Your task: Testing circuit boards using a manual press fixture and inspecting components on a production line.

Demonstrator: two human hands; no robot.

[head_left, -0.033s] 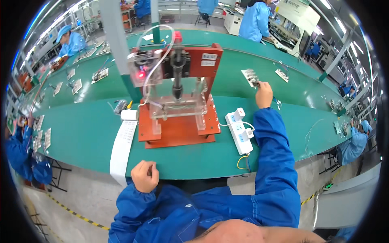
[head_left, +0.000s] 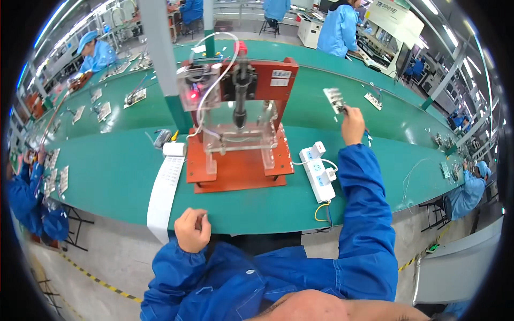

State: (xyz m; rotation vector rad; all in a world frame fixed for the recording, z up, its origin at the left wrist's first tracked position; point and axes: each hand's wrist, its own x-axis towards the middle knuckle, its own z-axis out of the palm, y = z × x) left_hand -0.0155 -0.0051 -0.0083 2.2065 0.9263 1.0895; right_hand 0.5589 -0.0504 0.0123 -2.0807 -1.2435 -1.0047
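Out over the far part of the green bench, my right hand [head_left: 353, 126] is closed on the near end of a circuit board [head_left: 334, 98]. The board is pale with dark parts and a little blurred. My left hand [head_left: 193, 230] is curled in a loose fist at the bench's front edge, with nothing visible in it. Between and beyond my hands stands a red press fixture [head_left: 235, 179] with a clear plastic frame, a dark vertical plunger and a lit red light. A white power strip [head_left: 317, 174] lies near my right forearm.
A paper roll [head_left: 174, 149] trails a printed strip over the front edge. Another circuit board [head_left: 373, 101] lies beyond my right hand. A grey post [head_left: 160, 53] rises behind the fixture. Co-workers [head_left: 97, 53] sit and stand around the benches, with several boards near them.
The whole view has shifted slightly, so the fixture and bench sit a little further right. My right hand still holds the circuit board; my left hand stays curled.
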